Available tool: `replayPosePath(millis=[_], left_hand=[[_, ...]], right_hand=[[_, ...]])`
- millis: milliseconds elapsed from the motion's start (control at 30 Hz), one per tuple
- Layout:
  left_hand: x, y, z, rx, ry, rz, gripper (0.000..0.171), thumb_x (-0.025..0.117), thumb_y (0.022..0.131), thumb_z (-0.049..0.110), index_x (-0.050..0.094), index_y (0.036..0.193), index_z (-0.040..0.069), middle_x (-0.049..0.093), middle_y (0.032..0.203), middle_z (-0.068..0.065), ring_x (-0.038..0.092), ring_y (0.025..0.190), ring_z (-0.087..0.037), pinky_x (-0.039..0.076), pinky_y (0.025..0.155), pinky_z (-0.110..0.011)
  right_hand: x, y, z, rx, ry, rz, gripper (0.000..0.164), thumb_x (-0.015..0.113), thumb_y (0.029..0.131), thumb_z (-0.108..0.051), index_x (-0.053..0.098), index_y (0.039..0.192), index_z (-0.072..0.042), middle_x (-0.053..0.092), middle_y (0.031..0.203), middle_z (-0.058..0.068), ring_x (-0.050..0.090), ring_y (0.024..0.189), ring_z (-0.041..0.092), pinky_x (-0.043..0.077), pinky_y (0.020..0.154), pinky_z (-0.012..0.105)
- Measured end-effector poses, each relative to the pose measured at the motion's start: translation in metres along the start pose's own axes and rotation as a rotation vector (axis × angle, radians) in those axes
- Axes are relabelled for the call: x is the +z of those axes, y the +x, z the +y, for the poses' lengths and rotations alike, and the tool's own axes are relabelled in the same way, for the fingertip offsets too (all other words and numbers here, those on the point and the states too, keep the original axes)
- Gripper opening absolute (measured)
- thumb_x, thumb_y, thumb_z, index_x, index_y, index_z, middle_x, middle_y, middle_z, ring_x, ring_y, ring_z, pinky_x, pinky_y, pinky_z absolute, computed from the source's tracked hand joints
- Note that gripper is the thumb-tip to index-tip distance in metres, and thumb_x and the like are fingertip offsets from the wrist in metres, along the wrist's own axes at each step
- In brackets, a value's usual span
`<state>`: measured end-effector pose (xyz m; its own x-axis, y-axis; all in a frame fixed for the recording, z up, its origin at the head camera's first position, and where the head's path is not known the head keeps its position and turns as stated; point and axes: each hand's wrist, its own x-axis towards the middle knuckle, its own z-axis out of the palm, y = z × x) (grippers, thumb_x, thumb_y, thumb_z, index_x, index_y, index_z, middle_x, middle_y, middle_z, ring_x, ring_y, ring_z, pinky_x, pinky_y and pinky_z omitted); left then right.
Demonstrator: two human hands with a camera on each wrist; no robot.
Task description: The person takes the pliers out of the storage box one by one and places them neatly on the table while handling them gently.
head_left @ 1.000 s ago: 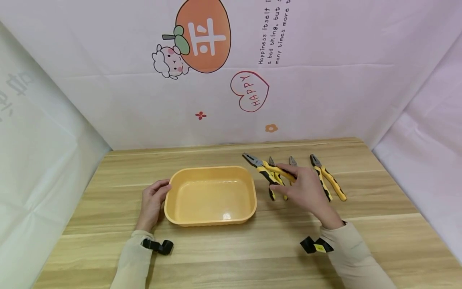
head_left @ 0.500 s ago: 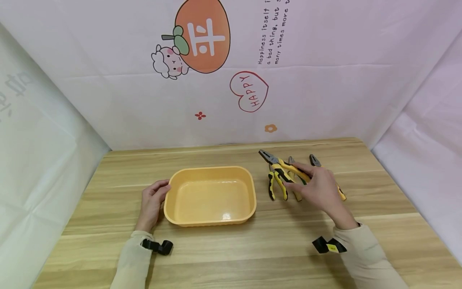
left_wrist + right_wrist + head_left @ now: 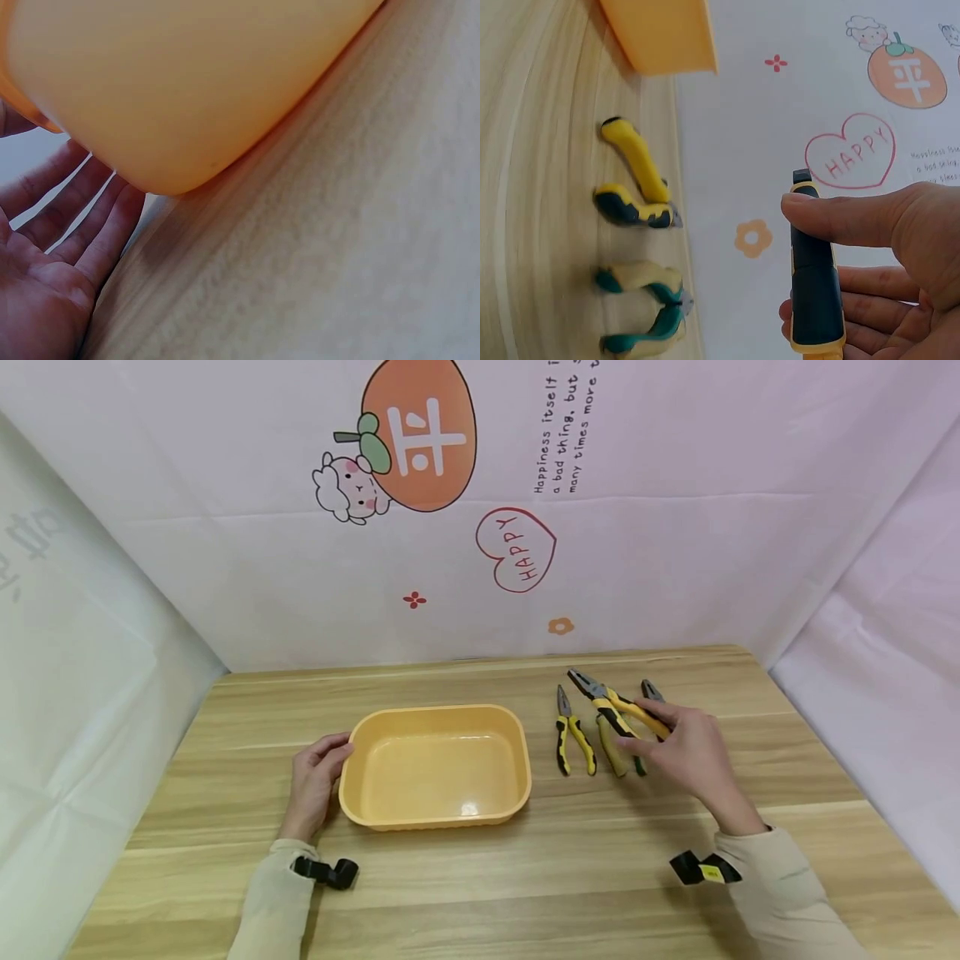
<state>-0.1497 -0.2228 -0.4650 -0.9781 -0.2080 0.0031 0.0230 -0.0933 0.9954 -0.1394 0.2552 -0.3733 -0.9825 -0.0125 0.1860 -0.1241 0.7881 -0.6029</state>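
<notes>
In the head view my right hand (image 3: pixel 693 756) holds a pair of combination pliers (image 3: pixel 621 710) by their yellow-and-black handles, the grey nose pointing to the back left. In the right wrist view the thumb presses on one handle of these pliers (image 3: pixel 815 277), other fingers behind. Beneath them, partly covered, lie pliers with tan-and-green handles (image 3: pixel 611 750). At the left, my left hand (image 3: pixel 315 781) grips the side of a yellow plastic basin (image 3: pixel 435 822); its thumb is at the rim. The left wrist view shows the fingers (image 3: pixel 105 240) touching the basin's outer wall.
Needle-nose pliers (image 3: pixel 575 735) with yellow-and-black handles lie between the basin and the held pliers. Another pair of pliers (image 3: pixel 652 691) shows only its nose behind my right hand. A printed white cloth (image 3: pixel 660 560) hangs along the wooden table's (image 3: pixel 480 893) back edge.
My right hand has moved right with the combination pliers, from beside the basin to over the tan-and-green-handled pliers. The needle-nose pliers now show fully. My left hand stays at the basin.
</notes>
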Motion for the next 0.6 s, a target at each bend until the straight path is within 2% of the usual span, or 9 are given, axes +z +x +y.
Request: replayPosePath(millis=[133, 200, 433, 533, 600], left_hand=[[0.0, 0.0, 0.0, 0.001, 0.004, -0.005, 0.033, 0.061, 0.099, 0.002, 0.058, 0.121, -0.022, 0.072, 0.093, 0.005, 0.07, 0.085, -0.01, 0.06, 0.076, -0.022], [0.001, 0.0, 0.0, 0.004, 0.003, -0.006, 0.033, 0.061, 0.099, 0.002, 0.058, 0.122, -0.022, 0.072, 0.093, 0.005, 0.07, 0.085, -0.009, 0.059, 0.076, -0.022], [0.0, 0.0, 0.0, 0.006, 0.006, -0.004, 0.033, 0.06, 0.099, 0.002, 0.058, 0.121, -0.022, 0.072, 0.093, 0.005, 0.07, 0.085, -0.009, 0.059, 0.076, -0.022], [0.0, 0.0, 0.0, 0.007, 0.004, -0.005, 0.033, 0.059, 0.099, 0.002, 0.058, 0.122, -0.022, 0.072, 0.093, 0.005, 0.07, 0.085, -0.009, 0.06, 0.075, -0.022], [0.0, 0.0, 0.0, 0.008, 0.005, -0.005, 0.033, 0.059, 0.1, 0.002, 0.058, 0.122, -0.022, 0.072, 0.093, 0.005, 0.07, 0.085, -0.009, 0.059, 0.075, -0.022]], right_hand=[[-0.003, 0.001, 0.008, -0.002, -0.012, 0.01, 0.066, 0.09, 0.079, -0.027, 0.065, 0.133, 0.001, 0.069, 0.104, 0.027, 0.046, 0.058, 0.018, 0.035, 0.046, 0.027], [-0.004, 0.001, 0.012, -0.009, -0.011, 0.015, 0.066, 0.09, 0.079, -0.027, 0.065, 0.132, 0.002, 0.068, 0.115, 0.029, 0.05, 0.065, 0.021, 0.037, 0.048, 0.027], [-0.009, 0.003, 0.025, 0.018, -0.043, 0.032, 0.065, 0.088, 0.081, -0.03, 0.065, 0.132, 0.003, 0.07, 0.112, 0.027, 0.059, 0.073, 0.027, 0.042, 0.055, 0.029], [-0.012, 0.004, 0.03, 0.024, -0.046, 0.04, 0.063, 0.087, 0.082, -0.03, 0.065, 0.131, 0.004, 0.069, 0.115, 0.028, 0.064, 0.083, 0.032, 0.046, 0.061, 0.031], [-0.013, 0.005, 0.035, 0.031, -0.041, 0.041, 0.063, 0.087, 0.082, -0.03, 0.065, 0.131, 0.004, 0.069, 0.115, 0.028, 0.066, 0.084, 0.033, 0.047, 0.06, 0.03]])
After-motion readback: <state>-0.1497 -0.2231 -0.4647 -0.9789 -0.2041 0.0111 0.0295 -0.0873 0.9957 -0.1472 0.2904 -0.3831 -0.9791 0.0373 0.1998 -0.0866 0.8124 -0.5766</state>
